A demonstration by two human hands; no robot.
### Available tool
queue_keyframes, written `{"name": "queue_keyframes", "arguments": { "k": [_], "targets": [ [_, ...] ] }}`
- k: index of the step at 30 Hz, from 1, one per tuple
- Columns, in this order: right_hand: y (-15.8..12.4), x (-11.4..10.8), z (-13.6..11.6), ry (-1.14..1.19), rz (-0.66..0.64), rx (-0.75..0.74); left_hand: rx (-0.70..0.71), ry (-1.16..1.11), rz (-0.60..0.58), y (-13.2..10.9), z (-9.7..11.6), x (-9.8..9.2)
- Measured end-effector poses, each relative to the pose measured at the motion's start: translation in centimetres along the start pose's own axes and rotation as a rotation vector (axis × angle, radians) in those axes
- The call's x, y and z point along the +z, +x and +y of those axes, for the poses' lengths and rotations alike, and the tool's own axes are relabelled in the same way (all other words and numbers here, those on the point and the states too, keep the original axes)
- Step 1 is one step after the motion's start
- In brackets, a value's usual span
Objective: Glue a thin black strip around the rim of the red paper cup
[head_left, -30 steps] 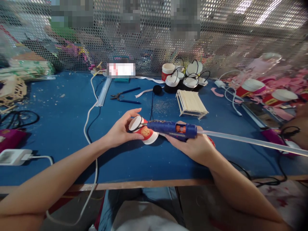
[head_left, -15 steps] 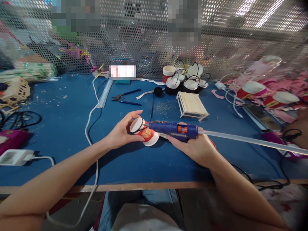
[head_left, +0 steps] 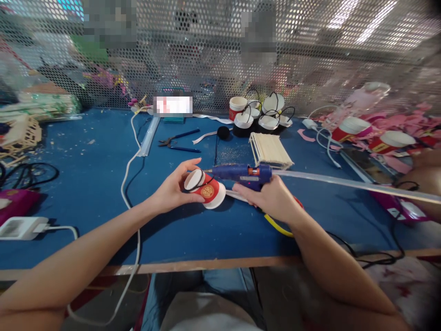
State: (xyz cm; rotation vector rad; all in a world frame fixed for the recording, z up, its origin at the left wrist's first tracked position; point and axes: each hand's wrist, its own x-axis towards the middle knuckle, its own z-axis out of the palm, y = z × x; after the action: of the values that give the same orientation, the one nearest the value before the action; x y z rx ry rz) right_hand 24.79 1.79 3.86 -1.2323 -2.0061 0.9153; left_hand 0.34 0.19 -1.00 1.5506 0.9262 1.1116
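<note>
My left hand is closed round a red and white paper cup, which lies tilted on its side with the base toward me. A black cord runs across the cup near its upper end. My right hand grips a blue hot glue gun, a long clear glue stick sticking out of its back. The nozzle is close to the far side of the cup; whether they touch I cannot tell. Under my right wrist a yellow curved piece shows in part.
Ahead lie pliers, a black spool, a small wooden stick table and several cups with black cord loops. A white cable crosses at left. To the right are a phone and another person's arm.
The glue gun has moved up and slightly left, its nozzle shifting to the cup's far side. My left hand still holds the cup almost in place. The yellow piece has come into sight.
</note>
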Motion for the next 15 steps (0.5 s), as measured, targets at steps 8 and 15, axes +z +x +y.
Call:
{"name": "queue_keyframes", "arguments": {
  "k": [8,15],
  "targets": [
    [3.0,-3.4,2.5,0.202,0.214,0.058,-0.061,0.059,0.104,0.0,0.3,-0.1],
    [6.6,-7.6,5.4,-0.552,0.421,0.259,-0.037,0.059,0.099,-0.1,0.2,-0.3]
  ]
}}
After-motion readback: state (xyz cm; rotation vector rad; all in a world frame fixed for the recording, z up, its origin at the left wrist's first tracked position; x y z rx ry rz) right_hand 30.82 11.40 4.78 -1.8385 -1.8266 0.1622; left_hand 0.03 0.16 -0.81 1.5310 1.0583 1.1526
